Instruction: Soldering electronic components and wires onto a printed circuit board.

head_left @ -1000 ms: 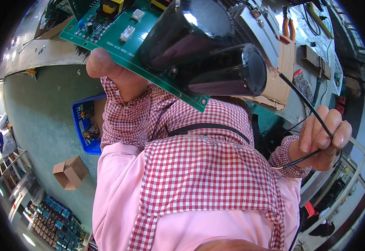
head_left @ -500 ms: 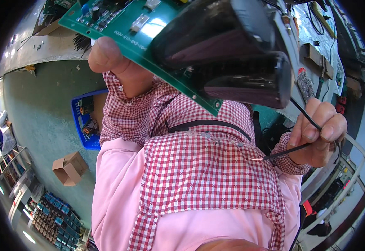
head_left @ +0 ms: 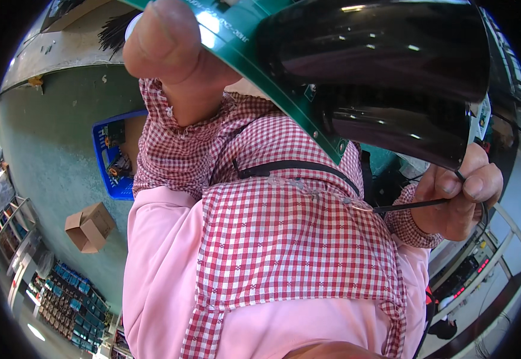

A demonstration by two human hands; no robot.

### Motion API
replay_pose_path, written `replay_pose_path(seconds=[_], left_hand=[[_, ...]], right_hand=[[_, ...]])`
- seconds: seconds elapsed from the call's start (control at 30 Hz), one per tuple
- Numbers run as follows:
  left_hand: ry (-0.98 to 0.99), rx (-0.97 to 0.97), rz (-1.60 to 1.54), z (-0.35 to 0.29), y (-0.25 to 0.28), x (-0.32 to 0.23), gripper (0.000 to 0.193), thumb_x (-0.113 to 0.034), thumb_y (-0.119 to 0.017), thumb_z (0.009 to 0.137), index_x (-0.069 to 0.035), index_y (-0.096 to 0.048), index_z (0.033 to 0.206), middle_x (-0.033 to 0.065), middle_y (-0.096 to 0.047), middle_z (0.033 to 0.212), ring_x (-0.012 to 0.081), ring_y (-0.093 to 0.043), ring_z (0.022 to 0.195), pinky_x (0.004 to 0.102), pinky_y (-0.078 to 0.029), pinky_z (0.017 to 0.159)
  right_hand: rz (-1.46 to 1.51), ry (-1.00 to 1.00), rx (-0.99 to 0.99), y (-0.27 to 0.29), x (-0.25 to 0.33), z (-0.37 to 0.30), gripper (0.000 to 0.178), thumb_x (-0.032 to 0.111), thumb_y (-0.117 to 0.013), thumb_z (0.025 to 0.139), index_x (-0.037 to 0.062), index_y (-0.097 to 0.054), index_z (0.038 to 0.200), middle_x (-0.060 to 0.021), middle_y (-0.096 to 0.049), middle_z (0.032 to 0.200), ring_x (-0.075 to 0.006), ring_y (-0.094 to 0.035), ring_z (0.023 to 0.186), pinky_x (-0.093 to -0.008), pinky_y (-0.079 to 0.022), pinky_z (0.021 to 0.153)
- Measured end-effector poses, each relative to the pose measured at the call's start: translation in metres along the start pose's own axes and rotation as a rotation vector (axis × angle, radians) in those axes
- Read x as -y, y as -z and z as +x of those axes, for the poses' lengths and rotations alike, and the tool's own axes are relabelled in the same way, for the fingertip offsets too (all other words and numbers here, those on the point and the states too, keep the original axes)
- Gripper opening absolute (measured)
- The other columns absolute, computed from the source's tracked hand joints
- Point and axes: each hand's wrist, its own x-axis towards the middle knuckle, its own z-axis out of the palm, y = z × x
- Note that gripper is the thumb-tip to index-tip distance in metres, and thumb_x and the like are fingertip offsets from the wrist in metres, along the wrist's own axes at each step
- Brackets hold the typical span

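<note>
Extending rightward from left hand [head_left: 173, 51], circuit board [head_left: 243, 52], right hand [head_left: 459, 212] pinching wire [head_left: 410, 206]

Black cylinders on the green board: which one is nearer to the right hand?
The lower cylinder on the green board: its end shows just above the right hand, while the upper cylinder ends farther away.

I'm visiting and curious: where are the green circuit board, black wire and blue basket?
Green circuit board [head_left: 247, 62], head view: bare part of its face.
Black wire [head_left: 411, 206], head view: straight stretch of its covering.
Blue basket [head_left: 120, 191], head view: its wall, lower in the picture.
</note>
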Motion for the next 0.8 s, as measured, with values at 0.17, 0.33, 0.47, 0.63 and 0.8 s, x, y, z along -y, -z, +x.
replay_pose_path(seconds=[0.17,0.33,0.47,0.63,0.8], left_hand=[[-0.014,-0.016,-0.005,-0.002,-0.018,0.011,0.060,-0.042,-0.060,0.087,-0.002,-0.045,0.130,0.0115,-0.053,0.125,0.0220,-0.051,0.110,0.0377,-0.041,0.096],[-0.032,-0.031,-0.004,-0.009,-0.021,0.001,0.062,-0.043,-0.060,0.086,-0.003,-0.045,0.130,0.0117,-0.053,0.125,0.0229,-0.051,0.111,0.0386,-0.041,0.096],[-0.047,-0.038,-0.007,-0.010,-0.023,0.004,0.063,-0.044,-0.060,0.085,-0.003,-0.045,0.131,0.0118,-0.053,0.126,0.0236,-0.051,0.112,0.0394,-0.040,0.097],[-0.060,-0.064,-0.012,-0.017,-0.023,0.001,0.065,-0.046,-0.061,0.084,-0.004,-0.045,0.131,0.0119,-0.052,0.127,0.0244,-0.050,0.113,0.0403,-0.040,0.097],[-0.073,-0.088,-0.018,-0.029,-0.012,-0.016,0.066,-0.047,-0.061,0.083,-0.005,-0.045,0.131,0.0121,-0.052,0.127,0.0253,-0.049,0.114,0.0412,-0.039,0.098]], right_hand=[[-0.062,-0.002,0.084,0.006,0.005,0.000,0.018,0.011,-0.061,0.089,0.0088,-0.061,0.107,-0.0069,-0.060,0.093,-0.0127,-0.061,0.072,-0.0207,-0.049,0.049],[-0.169,0.014,0.124,0.007,0.006,0.001,0.017,0.013,-0.060,0.089,0.0091,-0.061,0.106,-0.0053,-0.061,0.085,-0.0147,-0.061,0.066,-0.0245,-0.052,0.051],[-0.211,0.027,0.123,0.003,0.003,0.001,0.016,0.014,-0.058,0.091,0.0098,-0.061,0.106,-0.0042,-0.061,0.082,-0.0154,-0.060,0.065,-0.0258,-0.052,0.050],[-0.227,0.039,0.100,0.000,0.002,0.001,0.015,0.015,-0.058,0.091,0.0111,-0.061,0.105,-0.0034,-0.059,0.078,-0.0148,-0.060,0.064,-0.0263,-0.052,0.048],[-0.157,0.024,0.102,0.000,0.002,-0.001,0.020,0.014,-0.062,0.088,0.0111,-0.062,0.108,-0.0044,-0.061,0.080,-0.0155,-0.060,0.065,-0.0252,-0.051,0.048]])
